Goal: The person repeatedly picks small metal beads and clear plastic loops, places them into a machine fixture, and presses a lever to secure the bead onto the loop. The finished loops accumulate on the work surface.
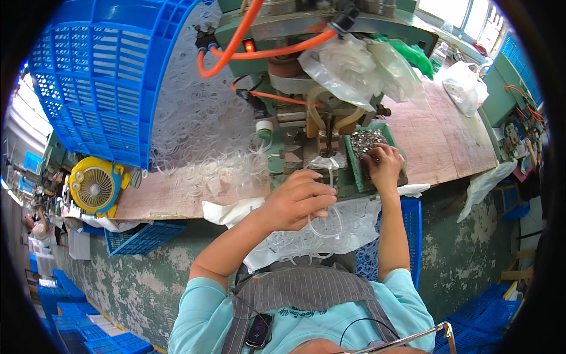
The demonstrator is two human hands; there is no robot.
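Worn wooden bench point(439, 141) with clear rings point(200, 141), green machine point(306, 118).

Blue plastic crate point(97, 71) tilted on the wooden bench point(448, 138), yellow fan point(94, 186) beside it, orange hoses point(236, 41), clear bags point(354, 68), possibly more blue crates point(71, 318) on the floor

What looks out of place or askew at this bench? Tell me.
The big blue crate stands tipped on its side, and a heap of clear plastic rings spills from it across the wooden bench. Otherwise nothing: the left hand holds a clear ring by the green machine, and the right hand reaches into the tray of small metal parts.
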